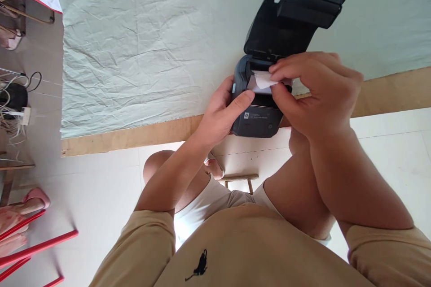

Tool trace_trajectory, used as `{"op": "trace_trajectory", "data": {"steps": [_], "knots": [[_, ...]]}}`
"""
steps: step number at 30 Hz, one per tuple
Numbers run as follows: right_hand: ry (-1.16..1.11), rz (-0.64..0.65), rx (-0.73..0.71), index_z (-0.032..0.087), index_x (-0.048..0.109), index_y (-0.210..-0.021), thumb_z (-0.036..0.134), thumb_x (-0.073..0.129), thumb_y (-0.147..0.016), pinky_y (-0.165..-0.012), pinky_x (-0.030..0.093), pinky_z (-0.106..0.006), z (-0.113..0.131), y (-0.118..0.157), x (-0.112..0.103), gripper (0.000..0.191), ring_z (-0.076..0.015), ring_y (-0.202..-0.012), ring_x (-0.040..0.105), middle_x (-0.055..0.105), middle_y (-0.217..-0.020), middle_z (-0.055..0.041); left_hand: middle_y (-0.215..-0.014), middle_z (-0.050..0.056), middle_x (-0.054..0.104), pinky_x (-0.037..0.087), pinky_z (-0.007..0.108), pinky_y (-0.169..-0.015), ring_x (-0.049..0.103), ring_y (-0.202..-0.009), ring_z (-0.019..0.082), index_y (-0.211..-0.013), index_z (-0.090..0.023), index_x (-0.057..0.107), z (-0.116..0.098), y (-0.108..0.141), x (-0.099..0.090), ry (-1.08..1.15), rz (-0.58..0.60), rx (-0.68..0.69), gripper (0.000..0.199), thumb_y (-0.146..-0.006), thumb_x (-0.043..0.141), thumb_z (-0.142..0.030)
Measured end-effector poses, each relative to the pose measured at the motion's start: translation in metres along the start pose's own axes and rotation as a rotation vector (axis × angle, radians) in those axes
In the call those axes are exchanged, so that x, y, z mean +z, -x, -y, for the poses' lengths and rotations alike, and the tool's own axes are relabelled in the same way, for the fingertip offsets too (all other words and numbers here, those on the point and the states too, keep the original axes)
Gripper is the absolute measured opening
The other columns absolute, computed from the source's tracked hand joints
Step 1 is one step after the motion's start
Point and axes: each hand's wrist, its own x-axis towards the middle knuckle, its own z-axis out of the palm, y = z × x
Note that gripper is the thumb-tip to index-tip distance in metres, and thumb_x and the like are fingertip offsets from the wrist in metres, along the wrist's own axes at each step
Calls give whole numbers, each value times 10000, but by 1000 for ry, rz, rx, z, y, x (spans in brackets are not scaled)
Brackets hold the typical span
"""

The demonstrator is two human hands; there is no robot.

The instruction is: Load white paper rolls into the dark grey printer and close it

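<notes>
We are holding a black device near the front edge of the table, and our left hand is gripping it along its left side. The left thumb is reaching over the top face, its tip pressing by the front rim of the open compartment, while the fingers are curling around the outer wall and partly hiding behind it. The hinged lid is standing open on the far side, beyond both hands, leaning away over the pale green cloth. Inside the compartment, white paper is sitting between our two hands, just to the right of the left thumb and at the very tips of the right fingers. Our right hand is coming in from the right, its thumb and forefinger pinching the paper's loose end, the forefinger lying on the far side and the thumb on the near side. The other right fingers are bending behind the forefinger, and we are unable to tell whether they are touching the device. The printed front panel is facing up toward us, below the paper and to the right of the left hand's grip. Beneath the hands, the wooden table edge is running across, with our knees showing below it.
</notes>
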Motion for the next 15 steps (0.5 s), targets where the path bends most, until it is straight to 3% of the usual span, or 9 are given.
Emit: {"op": "trace_trajectory", "data": {"steps": [3, 5, 8, 11, 13, 15], "knots": [[-38, -97, -121, 303, 714, -955, 83, 700, -946, -804, 576, -426, 5, 0, 0, 220, -220, -875, 854, 860, -881, 56, -1050, 36, 842, 685, 365, -738, 857, -946, 248, -1250, -269, 739, 2, -1, -1, -3, 7, 24, 598, -988, 824, -799], [-50, -60, -180, 303, 693, -930, 100, 733, -954, -778, 552, -419, 10, 1, 0, 208, -205, -859, 846, 846, -849, 82, -1219, 53, 862, 739, 422, -939, 873, -1177, 297, -1322, -280, 730, 5, -2, -3, -18, 14, 84, 630, -976, 831, -797], [-82, 66, -221, 307, 679, -922, 153, 753, -1003, -799, 566, -430, 14, 2, -1, 189, -208, -900, 853, 856, -885, 85, -1434, 48, 820, 676, 504, -1251, 788, -1479, 350, -1433, -312, 697, 11, -6, -9, -81, 33, 183, 739, -879, 955, -725], [-161, -86, -174, 308, 712, -972, 191, 686, -1046, -787, 587, -418, 8, 1, -4, 142, -205, -857, 815, 819, -868, 49, -1489, 72, 790, 672, 565, -1265, 781, -1493, 388, -1524, -316, 651, 18, -12, -16, -130, 61, 175, 859, -839, 985, -711], [-129, -231, -64, 321, 779, -1110, 314, 686, -1076, -784, 564, -428, 0, 0, -7, 100, -235, -943, 802, 862, -1073, -4, -1532, 90, 773, 685, 582, -1241, 782, -1486, 404, -1558, -317, 623, 21, -16, -20, -144, 79, 165, 929, -811, 993, -727], [-81, -194, 37, 361, 773, -1383, 497, 677, -1103, -840, 560, -459, -7, 1, -9, 326, -290, -1129, 802, 828, -1462, -52, -1555, 102, 763, 697, 579, -1214, 778, -1482, 415, -1568, -319, 611, 22, -17, -22, -151, 100, 164, 1011, -748, 1029, -738]]}}
